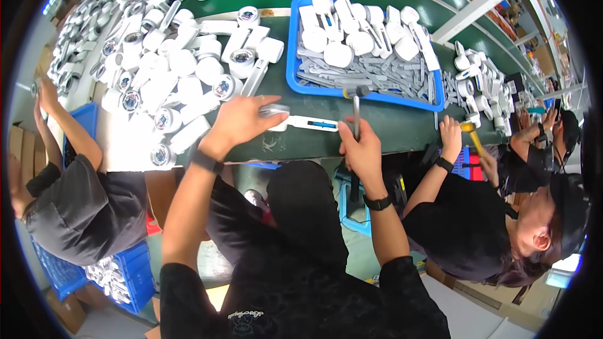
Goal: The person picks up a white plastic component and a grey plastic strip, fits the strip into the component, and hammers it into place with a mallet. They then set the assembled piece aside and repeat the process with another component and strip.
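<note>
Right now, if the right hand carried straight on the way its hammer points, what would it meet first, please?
The right hand points its hammer up the picture; just beyond the head is the near rim of the blue tray of grey strips, though depth is unclear.

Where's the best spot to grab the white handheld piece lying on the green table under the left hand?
Probably the round head end, from above, as the left hand does now: the white piece lies flat, its slim handle pointing toward the hammer in the right hand, so pinning the head keeps fingers away from the hammer.
</note>
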Tool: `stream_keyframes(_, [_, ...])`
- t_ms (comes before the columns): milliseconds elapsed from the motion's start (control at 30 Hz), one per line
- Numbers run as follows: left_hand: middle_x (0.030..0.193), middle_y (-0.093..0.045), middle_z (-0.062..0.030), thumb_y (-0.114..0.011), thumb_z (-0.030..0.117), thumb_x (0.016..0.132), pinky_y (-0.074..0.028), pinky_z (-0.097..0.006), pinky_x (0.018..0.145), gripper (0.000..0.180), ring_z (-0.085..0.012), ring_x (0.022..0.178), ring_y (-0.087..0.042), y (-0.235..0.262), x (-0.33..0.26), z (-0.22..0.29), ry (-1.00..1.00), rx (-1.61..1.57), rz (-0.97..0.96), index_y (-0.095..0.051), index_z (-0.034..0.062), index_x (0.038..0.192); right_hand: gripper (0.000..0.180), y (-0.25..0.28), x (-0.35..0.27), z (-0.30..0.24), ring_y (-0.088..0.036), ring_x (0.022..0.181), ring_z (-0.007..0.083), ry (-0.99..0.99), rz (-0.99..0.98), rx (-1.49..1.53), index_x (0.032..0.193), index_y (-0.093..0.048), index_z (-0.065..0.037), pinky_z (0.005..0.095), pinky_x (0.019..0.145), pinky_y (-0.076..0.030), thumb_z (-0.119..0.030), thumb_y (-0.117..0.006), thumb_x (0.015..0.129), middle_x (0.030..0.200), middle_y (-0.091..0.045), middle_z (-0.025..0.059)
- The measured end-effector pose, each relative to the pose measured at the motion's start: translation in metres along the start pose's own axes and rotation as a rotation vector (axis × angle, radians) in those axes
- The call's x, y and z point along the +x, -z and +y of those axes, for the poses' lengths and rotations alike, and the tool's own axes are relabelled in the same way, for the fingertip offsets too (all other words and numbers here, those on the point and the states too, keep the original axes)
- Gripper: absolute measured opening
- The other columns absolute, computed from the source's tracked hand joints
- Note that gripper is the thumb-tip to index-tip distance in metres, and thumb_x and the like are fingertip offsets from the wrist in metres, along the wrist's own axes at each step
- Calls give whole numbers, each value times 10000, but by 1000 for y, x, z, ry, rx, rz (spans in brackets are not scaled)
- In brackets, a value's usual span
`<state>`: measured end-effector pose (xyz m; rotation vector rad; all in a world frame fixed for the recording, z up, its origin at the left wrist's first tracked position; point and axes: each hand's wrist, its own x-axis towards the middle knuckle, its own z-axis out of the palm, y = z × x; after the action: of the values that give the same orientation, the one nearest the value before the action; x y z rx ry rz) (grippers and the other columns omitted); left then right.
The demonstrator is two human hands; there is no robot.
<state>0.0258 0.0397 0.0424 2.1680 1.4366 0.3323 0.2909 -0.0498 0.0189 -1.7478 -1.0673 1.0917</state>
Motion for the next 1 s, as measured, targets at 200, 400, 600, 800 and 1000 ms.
stream_keyframes(200, [988, -762, -162, -689, 466, 958, -557, -402, 831, 547, -271, 876, -721, 24, 6, 11, 33, -133, -37, -640, 74, 1337, 210, 34, -17, 16, -420, 389, 39, 104, -35, 82, 1178, -690, -32, 232, 367, -297, -168, -598, 1046, 600, -562, -11])
stream_keyframes(400, [1441, -558, -258, -497, 337, 1101, -543, -354, 971, 502, -213, 1125, -645, 28, -19, 32, -90, -1553, -249, -508, -69, 1397, 182, 19, -28, -49, -427, 409, 18, 142, -158, 253, 1159, -697, -16, 218, 376, -282, -112, -664, 1008, 671, -593, -19])
stream_keyframes(600, [1690, -260, -156, -457, 386, 1102, -224, -441, 1267, 699, -295, 1568, -240, 2, -23, 67, -211, -1848, -174, -195, 10, 1630, 246, -17, -26, -73, -450, 525, -10, 326, -310, 200, 1149, -690, -40, 195, 446, -307, -105, -781, 929, 926, -673, -26])
stream_keyframes(800, [1692, -257, -148, -414, 423, 1111, -244, -453, 1258, 695, -297, 1563, -246, -12, -17, 72, -177, -1823, -173, -189, 28, 1637, 127, -26, -11, -55, -409, 527, -1, 500, -226, 129, 1073, -681, -45, 207, 470, -289, -124, -725, 984, 758, -606, -41])
stream_keyframes(1000, [1257, -716, -73, -373, 447, 1130, -411, -237, 615, 624, -65, 640, -452, -12, -28, 24, -7, -1084, 77, -431, -40, 1516, 145, 14, 6, -47, -396, 418, 19, 202, -103, 192, 1044, -637, -34, 217, 387, -280, -179, -628, 1051, 719, -642, 9])
